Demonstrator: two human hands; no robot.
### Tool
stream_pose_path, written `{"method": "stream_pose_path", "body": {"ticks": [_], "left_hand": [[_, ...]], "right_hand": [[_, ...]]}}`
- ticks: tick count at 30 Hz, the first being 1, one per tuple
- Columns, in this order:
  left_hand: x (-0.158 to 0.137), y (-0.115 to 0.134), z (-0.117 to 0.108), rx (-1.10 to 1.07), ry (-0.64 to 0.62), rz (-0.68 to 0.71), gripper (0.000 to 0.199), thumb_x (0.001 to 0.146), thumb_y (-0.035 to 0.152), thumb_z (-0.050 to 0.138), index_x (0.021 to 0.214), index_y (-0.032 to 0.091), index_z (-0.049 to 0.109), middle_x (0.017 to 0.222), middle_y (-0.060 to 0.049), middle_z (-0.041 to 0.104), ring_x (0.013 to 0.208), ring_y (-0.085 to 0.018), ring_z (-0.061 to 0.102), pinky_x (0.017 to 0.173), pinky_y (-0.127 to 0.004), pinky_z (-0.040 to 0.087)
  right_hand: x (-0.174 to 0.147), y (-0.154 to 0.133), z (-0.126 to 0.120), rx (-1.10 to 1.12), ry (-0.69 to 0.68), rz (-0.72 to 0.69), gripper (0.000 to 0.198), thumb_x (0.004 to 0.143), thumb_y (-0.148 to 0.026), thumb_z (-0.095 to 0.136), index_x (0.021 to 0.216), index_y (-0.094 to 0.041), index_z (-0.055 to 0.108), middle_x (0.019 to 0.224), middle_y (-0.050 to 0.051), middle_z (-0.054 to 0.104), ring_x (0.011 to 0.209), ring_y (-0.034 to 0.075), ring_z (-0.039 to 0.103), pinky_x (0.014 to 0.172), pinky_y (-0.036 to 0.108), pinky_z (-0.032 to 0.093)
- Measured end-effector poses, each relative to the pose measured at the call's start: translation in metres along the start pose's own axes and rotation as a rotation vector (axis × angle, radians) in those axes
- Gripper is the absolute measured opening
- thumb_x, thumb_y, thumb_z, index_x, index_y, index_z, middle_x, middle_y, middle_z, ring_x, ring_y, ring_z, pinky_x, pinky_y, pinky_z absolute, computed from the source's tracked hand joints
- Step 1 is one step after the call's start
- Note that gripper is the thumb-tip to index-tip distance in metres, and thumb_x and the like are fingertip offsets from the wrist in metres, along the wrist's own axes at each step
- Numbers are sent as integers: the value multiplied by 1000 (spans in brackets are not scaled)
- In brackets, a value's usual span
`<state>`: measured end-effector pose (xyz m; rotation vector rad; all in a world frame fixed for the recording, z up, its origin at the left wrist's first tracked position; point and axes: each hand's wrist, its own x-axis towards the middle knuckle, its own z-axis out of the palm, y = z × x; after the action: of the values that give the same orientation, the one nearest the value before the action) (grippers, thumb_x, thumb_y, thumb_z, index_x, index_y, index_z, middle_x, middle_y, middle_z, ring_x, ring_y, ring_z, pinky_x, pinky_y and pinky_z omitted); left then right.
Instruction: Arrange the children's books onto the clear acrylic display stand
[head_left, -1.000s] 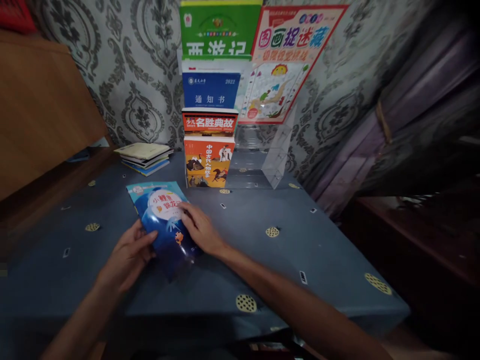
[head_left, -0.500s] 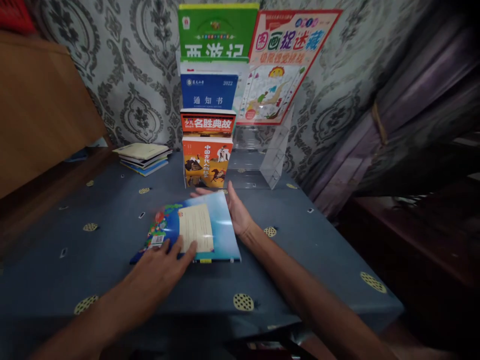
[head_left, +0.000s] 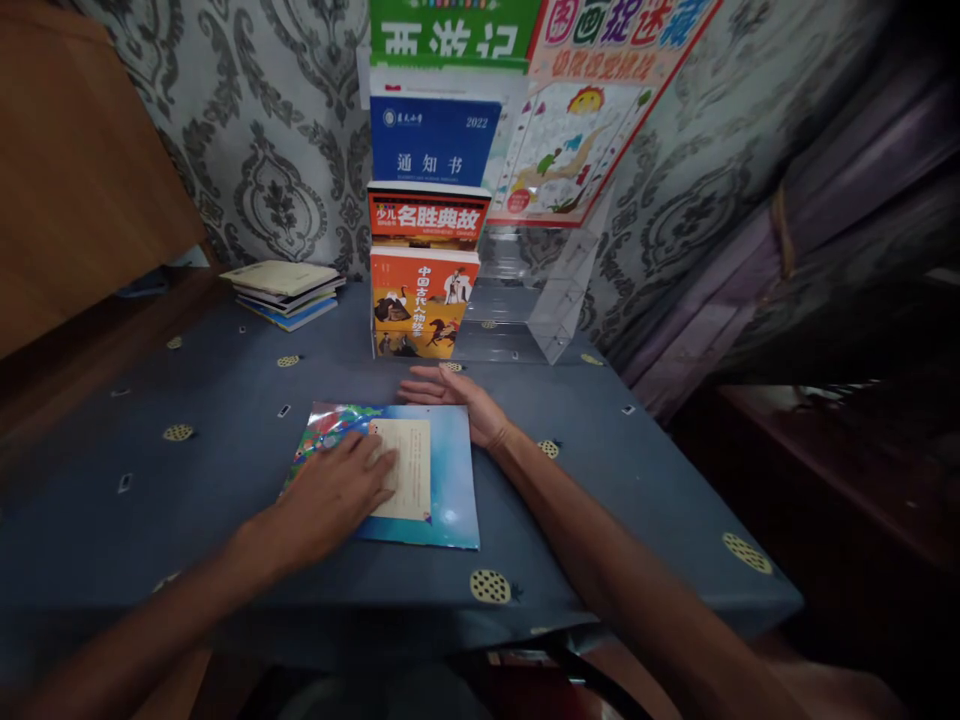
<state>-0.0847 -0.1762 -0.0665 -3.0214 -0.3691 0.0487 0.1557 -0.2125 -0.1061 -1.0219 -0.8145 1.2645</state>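
Observation:
A glossy blue book [head_left: 451, 475] with a cream text panel lies flat on the table, its spine edge turned away from clear view. On its left part rests my left hand [head_left: 339, 488], palm down, fingers spread and slightly bent over the panel. My right hand [head_left: 474, 408] stands on its side at the book's far right corner, fingers stretched out to the left along the far edge. It is open and grips nothing; whether it touches the book's edge is hard to tell.
Behind the book stands a clear acrylic rack [head_left: 555, 310]. Its left column holds several books, with an orange book [head_left: 424, 300] lowest, and a red-bordered book [head_left: 577, 140] leans at upper right. A stack of booklets [head_left: 289, 285] lies at the back left of the patterned tablecloth [head_left: 225, 440].
The book has gone from tilted up to lying flat. My left hand has slid up and onto its panel. My right hand has tipped lower along the far edge. The view has dipped.

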Motion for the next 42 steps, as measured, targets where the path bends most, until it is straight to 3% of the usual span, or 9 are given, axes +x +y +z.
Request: {"method": "stream_pose_path", "body": {"ticks": [5, 9, 11, 14, 17, 19, 25, 32, 42], "left_hand": [[14, -17, 29, -52, 132, -41, 56, 98, 55, 49, 143, 23, 50, 151, -17, 49, 137, -34, 47, 106, -52, 45], [13, -18, 37, -79, 126, -44, 59, 98, 57, 46, 147, 23, 47, 156, -18, 43, 144, -34, 40, 110, -52, 42], [12, -17, 36, -103, 127, -42, 58, 98, 56, 48, 143, 20, 51, 155, -19, 44, 144, -35, 40, 111, -52, 41], [13, -18, 36, -172, 158, -27, 53, 99, 54, 46, 132, 15, 60, 144, -20, 54, 139, -35, 46, 111, -52, 41], [13, -19, 39, -204, 189, -10, 52, 101, 50, 39, 136, 16, 57, 139, -17, 59, 134, -32, 51, 111, -52, 42], [14, -20, 41, -177, 186, 1, 53, 101, 49, 38, 139, 15, 54, 143, -18, 56, 138, -32, 48, 111, -53, 41], [12, -19, 41, -133, 142, -34, 56, 100, 53, 43, 145, 20, 49, 156, -19, 43, 145, -35, 39, 110, -54, 41], [12, -14, 35, -123, 97, -76, 58, 99, 56, 45, 146, 23, 49, 157, -20, 42, 145, -36, 39, 110, -55, 41], [-2, -28, 23, -81, 32, -303, 83, 88, 71, 52, 149, 16, 44, 152, -26, 45, 142, -43, 41, 105, -58, 45]], "right_hand": [[2, 2, -8, -153, 53, -82, 45, 93, -55, 55, 115, -18, 67, 116, 14, 75, 108, 28, 72, 102, 52, 52], [-8, 2, 3, -795, 189, -313, 37, 93, -45, 55, 116, -19, 69, 116, 13, 74, 109, 29, 70, 100, 51, 53], [-18, 7, 21, -1073, 124, -395, 38, 97, -38, 50, 126, -19, 65, 123, 13, 71, 115, 28, 67, 103, 50, 50], [-34, 22, 52, -1246, -108, -411, 49, 102, -35, 43, 148, -20, 46, 143, 13, 59, 134, 25, 54, 111, 47, 46], [-44, 37, 68, -1342, -167, -395, 61, 104, -43, 40, 156, -14, 30, 159, 19, 38, 151, 28, 30, 120, 51, 35], [-48, 42, 67, -1387, -147, -377, 67, 104, -48, 40, 158, -12, 25, 161, 21, 34, 152, 30, 26, 121, 55, 32], [-60, 39, 42, -1502, -35, -334, 71, 101, -53, 44, 157, -11, 30, 159, 22, 36, 152, 33, 26, 122, 56, 29], [-76, 39, 18, -1557, 100, -290, 65, 102, -49, 40, 155, -12, 34, 159, 21, 37, 151, 36, 27, 121, 60, 29], [-76, 38, 18, -1670, 95, -285, 58, 104, -45, 38, 149, -9, 44, 158, 22, 38, 150, 35, 31, 121, 57, 32]]}}
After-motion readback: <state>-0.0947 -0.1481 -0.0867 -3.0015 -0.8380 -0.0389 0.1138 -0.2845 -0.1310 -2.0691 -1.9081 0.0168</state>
